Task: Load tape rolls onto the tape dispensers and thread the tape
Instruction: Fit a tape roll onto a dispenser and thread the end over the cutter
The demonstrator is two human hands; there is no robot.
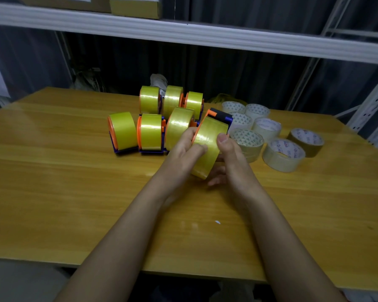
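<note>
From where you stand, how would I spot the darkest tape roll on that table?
Start at the wooden table and go to its right side, where loose tape rolls lie flat beside the loaded dispensers. The brown roll lies farthest right. Its neighbours are clear or whitish; it alone is brown.

The setting reads as a stockroom or packing area of a small warehouse. A wooden table (74,171) serves as the workbench and is the reference point here. Above its far edge runs a long white shelf board (183,33), carrying cardboard boxes (135,5) with printed labels at its left end. To the right of the table stands white slotted-metal racking (367,110), the bolt-together storage kind. Behind the table hangs a dark curtain or sheeting (227,68). On the table's far half sit packing supplies in bulk: a cluster of loaded tape dispensers (151,131) and, to their right, loose tape rolls (268,127).
</note>
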